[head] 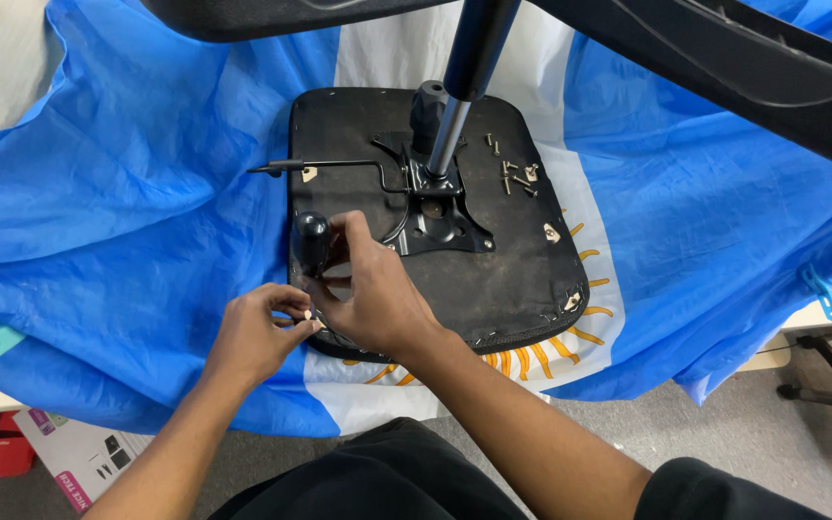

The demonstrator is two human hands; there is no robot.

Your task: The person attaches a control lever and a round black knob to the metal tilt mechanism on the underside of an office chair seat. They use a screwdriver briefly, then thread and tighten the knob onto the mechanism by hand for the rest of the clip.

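The right hand (pixel 373 294) is clamped on a stubby black screwdriver (pixel 312 241), rigid and easy to grip, while the left hand (pixel 260 332) pinches a tiny, easily-dropped screw (pixel 308 314) at the seat's (pixel 512 260) near-left edge.

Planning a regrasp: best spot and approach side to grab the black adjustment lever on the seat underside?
Probably the lever at its straight bare rod, pinched from above across its width. The rod lies flat over the seat pan, running left past its edge, clear of the loose screws and both hands. Its bent end joins the metal plate, leaving less room.
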